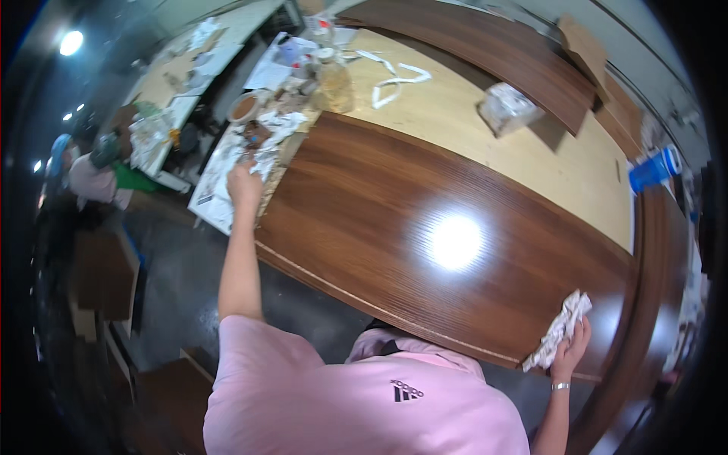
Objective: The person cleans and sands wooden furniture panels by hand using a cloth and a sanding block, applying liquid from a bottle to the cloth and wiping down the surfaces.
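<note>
A large dark brown wood-grain panel [364,197] lies in front of me, with a bright light reflected on its glossy top. At its near right corner my right hand [574,349] is closed around a crumpled white rag [560,334], which rests against the panel surface. My left hand [244,186] reaches past the panel's left end to a cluttered strip of crumpled white paper [280,125]. Its fingers are drawn together beside a small brown object [256,135]; what they pinch, if anything, is too small to make out.
A tub of brown paste [244,108] and a clear bottle of yellowish liquid [335,85] stand beyond the left hand. Another brown panel [485,53], a plastic-wrapped bundle [508,108] and a blue bottle [654,170] are farther back. Another person [95,178] is at far left.
</note>
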Motion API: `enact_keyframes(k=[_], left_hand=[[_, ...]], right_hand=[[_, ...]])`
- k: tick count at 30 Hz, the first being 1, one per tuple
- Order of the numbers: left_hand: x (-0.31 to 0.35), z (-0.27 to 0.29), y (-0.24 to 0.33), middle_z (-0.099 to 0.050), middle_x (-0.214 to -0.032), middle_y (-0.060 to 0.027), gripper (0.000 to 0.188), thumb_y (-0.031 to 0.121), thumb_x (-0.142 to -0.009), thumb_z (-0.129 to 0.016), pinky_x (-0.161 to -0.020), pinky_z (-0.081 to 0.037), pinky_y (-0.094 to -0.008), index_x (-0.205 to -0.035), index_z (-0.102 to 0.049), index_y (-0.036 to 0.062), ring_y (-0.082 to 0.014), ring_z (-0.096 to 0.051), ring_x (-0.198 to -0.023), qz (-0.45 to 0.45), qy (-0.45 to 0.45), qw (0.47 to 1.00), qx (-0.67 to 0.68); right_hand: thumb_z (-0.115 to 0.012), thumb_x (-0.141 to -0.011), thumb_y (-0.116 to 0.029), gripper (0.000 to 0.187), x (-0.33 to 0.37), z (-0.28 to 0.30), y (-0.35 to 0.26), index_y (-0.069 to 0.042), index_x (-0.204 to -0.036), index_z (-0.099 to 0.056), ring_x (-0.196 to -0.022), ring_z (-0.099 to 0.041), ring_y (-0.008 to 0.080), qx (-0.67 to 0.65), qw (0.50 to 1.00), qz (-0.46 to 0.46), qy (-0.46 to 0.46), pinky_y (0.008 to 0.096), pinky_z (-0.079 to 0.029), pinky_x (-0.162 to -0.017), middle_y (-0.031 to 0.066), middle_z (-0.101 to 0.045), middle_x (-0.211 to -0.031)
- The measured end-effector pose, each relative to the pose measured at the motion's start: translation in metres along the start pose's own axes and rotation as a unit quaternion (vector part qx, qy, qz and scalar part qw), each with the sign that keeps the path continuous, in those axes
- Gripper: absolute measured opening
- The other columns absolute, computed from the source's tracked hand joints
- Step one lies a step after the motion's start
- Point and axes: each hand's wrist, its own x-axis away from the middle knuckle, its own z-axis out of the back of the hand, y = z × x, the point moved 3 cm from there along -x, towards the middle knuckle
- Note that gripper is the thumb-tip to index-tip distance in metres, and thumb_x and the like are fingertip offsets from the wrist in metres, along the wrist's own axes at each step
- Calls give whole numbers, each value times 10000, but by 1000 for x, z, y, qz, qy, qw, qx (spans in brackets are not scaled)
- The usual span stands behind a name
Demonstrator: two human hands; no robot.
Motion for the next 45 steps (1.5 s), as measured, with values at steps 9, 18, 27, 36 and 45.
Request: enact_keyframes(k=[9, 18, 27, 36, 45], left_hand=[[55, 150, 282, -741, -960, -68, 321, -128, -732, -533, -1093, -343, -494, -914, -733, 46, -266, -682, -1026, -500, 7, 800, 331], [124, 282, 372, -677, -745, -149, 180, 180, -918, -561, -960, -447, -640, -810, -601, 43, -311, -691, -751, -567, -64, 718, 398], [176, 322, 386, -667, -753, -150, 224, 238, -925, -540, -860, -511, -581, -857, -611, 36, -289, -673, -693, -667, -74, 671, 317], [187, 329, 393, -676, -783, -155, 197, 209, -901, -548, -831, -523, -548, -886, -621, 26, -292, -682, -709, -683, -83, 653, 315], [188, 322, 416, -685, -812, -160, 183, 179, -877, -557, -802, -534, -515, -915, -631, 16, -294, -691, -724, -685, -78, 647, 325]], right_hand=[[-481, -762, 32, 490, -3, 0, -28, 9, -1240, -586, -1211, -526, 389, 18, 999, -2, 36, 415, -453, -1003, 215, -513, -1336], [-530, -747, -9, 421, -12, 4, -42, 1, -1161, -608, -1147, -541, 402, 42, 997, 11, 69, 439, -467, -974, 204, -550, -1292], [-545, -743, -21, 400, -11, 7, -41, -7, -1139, -603, -1133, -541, 390, 48, 996, 11, 69, 444, -469, -969, 196, -553, -1277], [-531, -750, -14, 419, -9, 5, -41, 5, -1163, -599, -1137, -548, 396, 27, 997, -2, 68, 431, -467, -973, 208, -547, -1286], [-537, -746, -7, 405, -8, 6, -39, -1, -1145, -609, -1121, -549, 388, 46, 996, 2, 73, 439, -472, -959, 197, -556, -1275]])
